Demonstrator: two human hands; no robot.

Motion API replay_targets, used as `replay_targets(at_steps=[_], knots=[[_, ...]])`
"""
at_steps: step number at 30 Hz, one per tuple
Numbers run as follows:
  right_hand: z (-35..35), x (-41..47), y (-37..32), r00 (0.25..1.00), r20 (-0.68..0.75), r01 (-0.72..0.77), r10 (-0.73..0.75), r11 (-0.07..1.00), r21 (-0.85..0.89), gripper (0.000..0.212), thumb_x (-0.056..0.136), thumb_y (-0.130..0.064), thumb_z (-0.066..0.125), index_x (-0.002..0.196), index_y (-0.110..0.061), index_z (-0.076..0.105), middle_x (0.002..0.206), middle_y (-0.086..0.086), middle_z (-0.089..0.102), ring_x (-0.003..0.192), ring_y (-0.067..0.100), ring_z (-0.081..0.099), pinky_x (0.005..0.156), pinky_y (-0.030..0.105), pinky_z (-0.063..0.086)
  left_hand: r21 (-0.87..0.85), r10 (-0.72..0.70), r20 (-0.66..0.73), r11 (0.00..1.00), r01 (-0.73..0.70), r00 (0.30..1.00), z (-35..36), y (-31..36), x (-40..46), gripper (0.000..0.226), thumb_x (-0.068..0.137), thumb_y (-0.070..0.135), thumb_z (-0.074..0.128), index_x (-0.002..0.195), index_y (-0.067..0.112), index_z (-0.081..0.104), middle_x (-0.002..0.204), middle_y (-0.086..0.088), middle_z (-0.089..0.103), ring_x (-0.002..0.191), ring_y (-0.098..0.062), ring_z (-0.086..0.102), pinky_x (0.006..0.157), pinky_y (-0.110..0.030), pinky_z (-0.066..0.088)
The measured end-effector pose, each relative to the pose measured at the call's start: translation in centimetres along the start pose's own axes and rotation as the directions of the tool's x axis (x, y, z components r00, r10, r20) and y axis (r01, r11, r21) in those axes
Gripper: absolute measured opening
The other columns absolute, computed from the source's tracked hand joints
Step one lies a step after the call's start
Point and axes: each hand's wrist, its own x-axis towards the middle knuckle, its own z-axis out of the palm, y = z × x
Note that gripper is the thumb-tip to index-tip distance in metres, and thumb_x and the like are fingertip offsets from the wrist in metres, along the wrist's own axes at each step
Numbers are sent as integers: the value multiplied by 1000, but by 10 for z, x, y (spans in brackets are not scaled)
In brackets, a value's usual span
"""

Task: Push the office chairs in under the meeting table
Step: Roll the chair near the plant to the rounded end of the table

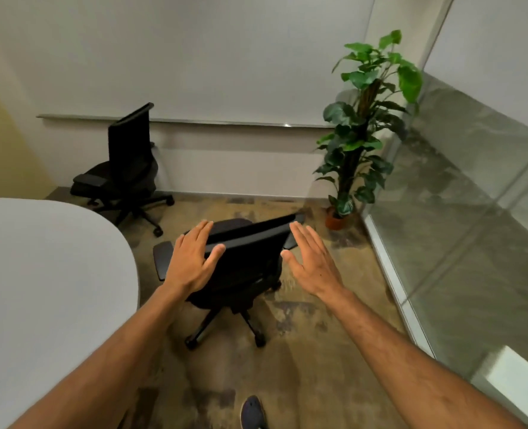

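Both of our bare forearms stretch forward from the near edge of the view, over a patterned brown carpet (312, 360) where the toe of a dark shoe (252, 411) shows at the bottom. Our left hand (191, 258) hangs flat, fingers straight and close together with the thumb spread out, over the left end of the top rail of the near office chair (244, 267); whether the palm actually rests on the rail we cannot tell. Our right hand (310, 261) is likewise flat and empty, fingers extended side by side, poised just beside the right end of that same backrest and gripping nothing. This black chair stands on its wheeled base in the middle of the floor, its back turned toward us, just right of the rounded end of the white meeting table (46, 289) and not tucked beneath it. We see a second black office chair (126, 168) farther off on the left, near the white far wall and beyond the table's far edge, also out in the open. A tall leafy plant (364, 125) in a terracotta pot occupies the far right corner, beside a frosted glass partition (473, 212) running down the right side.
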Motion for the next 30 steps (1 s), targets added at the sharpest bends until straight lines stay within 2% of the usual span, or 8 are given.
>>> replay_targets(at_steps=[3, 10, 12, 14, 17, 22, 25, 30], knots=[[16, 76, 24, 999, 39, -30, 31, 999, -19, 67, 102, -56, 36, 160, -27, 18, 168, -9, 16, 155, 14, 5, 125, 39, 15, 96, 1, 74, 995, -8, 997, 16, -27, 66, 72, 100, 63, 27, 155, 18, 37, 161, -7, 38, 148, -21, 30, 121, -44, 17], [59, 203, 76, 977, 205, -38, 64, 991, -125, 64, 100, -62, 32, 155, -29, 34, 167, -7, 23, 154, 21, 12, 122, 45, 13, 243, -236, 293, 956, 166, 927, 57, -81, 145, 71, 101, 67, 25, 150, 22, 46, 157, -1, 45, 147, -20, 33, 119, -50, 16], [69, 218, 95, 951, 295, -38, 89, 984, -173, 64, 98, -66, 29, 151, -31, 40, 166, -7, 26, 154, 23, 14, 121, 52, 12, 294, -320, 366, 931, 218, 874, 65, -88, 144, 75, 96, 73, 25, 147, 25, 52, 149, 0, 55, 138, -21, 46, 114, -48, 28], [77, 228, 112, 902, 410, -55, 138, 977, -208, 65, 96, -70, 28, 147, -34, 46, 162, -9, 34, 152, 24, 18, 117, 60, 17, 346, -396, 393, 900, 265, 830, 69, -89, 141, 76, 92, 79, 28, 142, 29, 58, 137, 0, 65, 123, -22, 59, 100, -40, 45], [89, 227, 127, 891, 443, 0, 98, 976, -217, 64, 90, -74, 28, 136, -39, 55, 146, -16, 52, 142, 22, 30, 107, 61, 34, 379, -425, 323, 877, 296, 845, 76, -80, 130, 75, 89, 81, 33, 133, 30, 66, 119, 0, 73, 104, -21, 67, 76, -31, 47], [83, 228, 143, 917, 398, 92, 9, 968, -233, 62, 83, -77, 29, 123, -43, 61, 130, -23, 60, 130, 19, 41, 98, 57, 41, 371, -526, 248, 827, 421, 814, 89, -46, 112, 72, 89, 79, 34, 127, 31, 72, 111, 0, 76, 95, -19, 68, 81, -32, 54], [75, 234, 158, 919, 392, 149, -45, 959, -239, 58, 83, -76, 30, 118, -44, 63, 126, -24, 61, 126, 17, 43, 95, 55, 41, 373, -579, 180, 788, 490, 795, 103, -20, 102, 81, 83, 85, 26, 115, 31, 77, 98, 1, 77, 83, -17, 68, 75, -33, 55], [68, 237, 172, 901, 408, 254, -148, 942, -219, 51, 83, -72, 35, 114, -44, 65, 121, -24, 63, 121, 16, 46, 91, 51, 41, 336, -649, 95, 735, 590, 755, 113, 15, 78, 81, 83, 86, 26, 116, 31, 77, 99, 2, 78, 85, -17, 68, 69, -31, 49]])
